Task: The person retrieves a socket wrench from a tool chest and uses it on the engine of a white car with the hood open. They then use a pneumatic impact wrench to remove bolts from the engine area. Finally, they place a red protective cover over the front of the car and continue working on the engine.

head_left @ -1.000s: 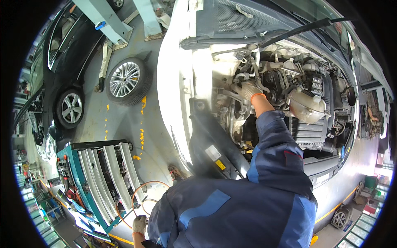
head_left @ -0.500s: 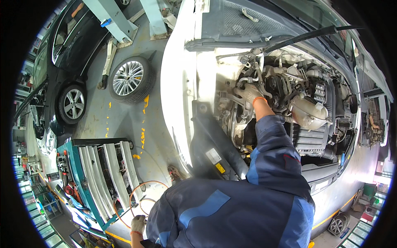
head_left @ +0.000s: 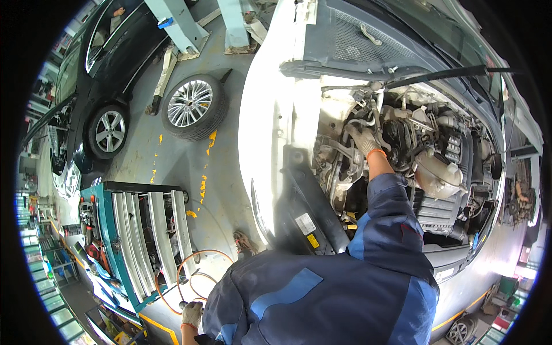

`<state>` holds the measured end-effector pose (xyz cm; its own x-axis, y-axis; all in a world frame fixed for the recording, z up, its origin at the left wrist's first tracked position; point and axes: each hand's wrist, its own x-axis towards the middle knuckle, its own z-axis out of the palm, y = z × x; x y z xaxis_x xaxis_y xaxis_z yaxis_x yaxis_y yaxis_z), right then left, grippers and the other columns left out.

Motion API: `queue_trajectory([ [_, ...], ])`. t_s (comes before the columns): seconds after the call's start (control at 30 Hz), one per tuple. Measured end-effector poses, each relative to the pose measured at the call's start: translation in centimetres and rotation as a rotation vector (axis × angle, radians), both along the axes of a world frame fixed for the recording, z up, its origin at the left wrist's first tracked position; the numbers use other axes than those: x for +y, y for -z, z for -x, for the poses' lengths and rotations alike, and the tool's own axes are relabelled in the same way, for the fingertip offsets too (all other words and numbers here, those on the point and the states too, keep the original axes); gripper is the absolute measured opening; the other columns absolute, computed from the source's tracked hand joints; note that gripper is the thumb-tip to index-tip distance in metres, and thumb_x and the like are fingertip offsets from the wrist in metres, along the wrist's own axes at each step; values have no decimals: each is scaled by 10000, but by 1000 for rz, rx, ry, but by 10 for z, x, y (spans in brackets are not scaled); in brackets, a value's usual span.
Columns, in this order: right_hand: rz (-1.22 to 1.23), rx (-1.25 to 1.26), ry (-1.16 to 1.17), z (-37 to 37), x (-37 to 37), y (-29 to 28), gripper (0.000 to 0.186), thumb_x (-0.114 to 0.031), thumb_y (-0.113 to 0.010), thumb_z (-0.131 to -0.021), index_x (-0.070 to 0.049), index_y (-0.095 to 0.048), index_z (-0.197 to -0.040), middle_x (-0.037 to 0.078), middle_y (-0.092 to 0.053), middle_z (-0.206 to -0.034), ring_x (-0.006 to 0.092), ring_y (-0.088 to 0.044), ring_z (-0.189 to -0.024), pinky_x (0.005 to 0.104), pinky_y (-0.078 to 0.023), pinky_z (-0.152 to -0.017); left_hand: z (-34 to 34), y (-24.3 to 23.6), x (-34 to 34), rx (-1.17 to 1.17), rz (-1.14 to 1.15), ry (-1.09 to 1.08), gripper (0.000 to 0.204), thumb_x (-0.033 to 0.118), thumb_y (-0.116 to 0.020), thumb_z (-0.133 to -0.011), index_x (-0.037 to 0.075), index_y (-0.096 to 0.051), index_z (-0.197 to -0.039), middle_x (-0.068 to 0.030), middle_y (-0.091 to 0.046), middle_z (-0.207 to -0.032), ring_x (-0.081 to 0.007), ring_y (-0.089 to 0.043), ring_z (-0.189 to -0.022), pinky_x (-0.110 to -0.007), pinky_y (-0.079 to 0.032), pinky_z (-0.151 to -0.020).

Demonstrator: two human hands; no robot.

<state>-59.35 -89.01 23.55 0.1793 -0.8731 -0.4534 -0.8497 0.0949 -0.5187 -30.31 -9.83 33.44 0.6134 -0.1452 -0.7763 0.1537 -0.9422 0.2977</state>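
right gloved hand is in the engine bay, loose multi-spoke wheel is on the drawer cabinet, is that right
Not quite: the loose multi-spoke wheel is on the floor, not the drawer cabinet, as the head view shows. The right gloved hand is in the engine bay.

Open engine bay (head_left: 333, 112), its metal parts dull and closely packed; a pale, curved pipe (head_left: 361, 122) crosses its left portion. Lower left, a thin orange hose (head_left: 206, 252) bends in loose, wide loops.
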Motion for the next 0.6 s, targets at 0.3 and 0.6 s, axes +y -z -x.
queue_trajectory([
  [0.3, 90, 286, -228, 5, -28, 49, 848, -728, -283, -1044, -77, -560, -1511, 286, -493, -1573, 513, -479, -1427, 493, -383, -1198, -2, 17, 0, 13, -55, -100, 315, 222, -659, -982, -68, -710, -1094, -124, -732, -851, -202, -695, -735, -335, -568, -667],
  [0.6, 151, 165, -362, 16, -22, 32, 962, -777, -334, -1021, 35, -573, -1476, 323, -539, -1511, 515, -555, -1330, 553, -460, -1094, -2, 65, 58, -164, -91, 628, 255, 137, -621, -914, 112, -753, -1131, -157, -757, -1106, -357, -730, -1050, -443, -597, -910],
])
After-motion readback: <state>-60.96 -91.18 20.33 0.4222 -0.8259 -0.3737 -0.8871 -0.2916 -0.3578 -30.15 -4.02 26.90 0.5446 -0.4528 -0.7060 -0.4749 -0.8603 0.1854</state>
